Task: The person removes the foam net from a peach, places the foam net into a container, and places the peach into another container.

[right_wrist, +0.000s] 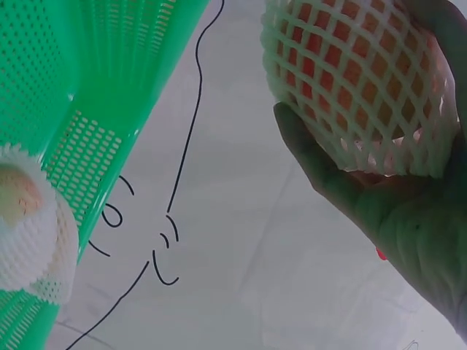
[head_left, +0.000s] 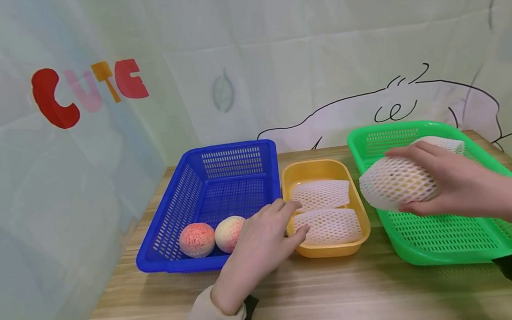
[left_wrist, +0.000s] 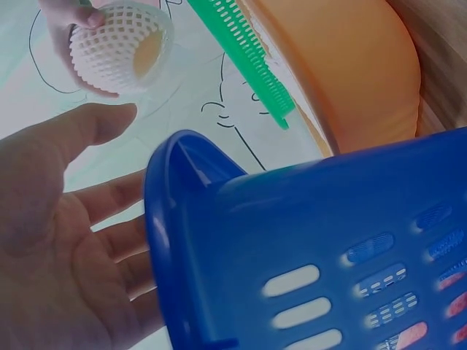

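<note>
Open room lies over the far half of the blue rectangular plastic basket (head_left: 178, 264); the left grip (head_left: 263, 236) blocks its near right corner. A narrow gap parts the yellow oblong plastic tray (head_left: 333, 249) from the green rectangular plastic basket (head_left: 459, 256), whose left side the right grip (head_left: 451, 178) obstructs with a round foam-netted fruit (head_left: 396, 182).

The head view looks forward and down across the table (head_left: 336, 293); both wrist views, close and tilted, share the green basket (right_wrist: 109, 102), upper centre in left wrist, left in right wrist.
</note>
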Demonstrator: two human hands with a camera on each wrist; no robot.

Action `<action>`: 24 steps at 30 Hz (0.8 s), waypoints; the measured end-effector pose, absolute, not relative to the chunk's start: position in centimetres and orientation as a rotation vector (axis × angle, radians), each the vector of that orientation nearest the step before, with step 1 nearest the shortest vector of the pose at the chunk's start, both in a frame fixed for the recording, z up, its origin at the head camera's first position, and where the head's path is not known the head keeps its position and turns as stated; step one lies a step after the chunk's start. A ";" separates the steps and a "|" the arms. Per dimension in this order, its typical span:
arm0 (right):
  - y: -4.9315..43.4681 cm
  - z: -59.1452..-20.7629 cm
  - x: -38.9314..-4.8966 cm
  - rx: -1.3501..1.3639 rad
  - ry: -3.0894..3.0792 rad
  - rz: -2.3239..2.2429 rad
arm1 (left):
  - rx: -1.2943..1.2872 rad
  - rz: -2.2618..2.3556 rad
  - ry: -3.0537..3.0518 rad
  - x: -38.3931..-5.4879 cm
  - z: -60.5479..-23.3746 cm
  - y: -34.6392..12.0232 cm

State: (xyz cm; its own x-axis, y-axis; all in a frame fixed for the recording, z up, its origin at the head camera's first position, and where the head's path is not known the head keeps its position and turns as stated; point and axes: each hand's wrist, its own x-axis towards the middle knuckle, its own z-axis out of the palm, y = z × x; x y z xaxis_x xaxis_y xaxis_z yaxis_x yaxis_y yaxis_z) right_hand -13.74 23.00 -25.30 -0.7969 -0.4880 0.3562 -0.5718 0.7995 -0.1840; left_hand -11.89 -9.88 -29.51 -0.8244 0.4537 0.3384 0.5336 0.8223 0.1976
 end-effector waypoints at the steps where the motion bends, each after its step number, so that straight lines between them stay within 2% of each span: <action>1: 22.8 -25.3 -13.7 0.815 -2.700 0.433 | -0.757 -0.415 -2.726 -11.9 -29.5 -9.9; 24: 19.4 -27.5 -13.0 0.930 -2.578 0.725 | -0.772 -0.452 -2.693 -11.9 -29.6 -9.7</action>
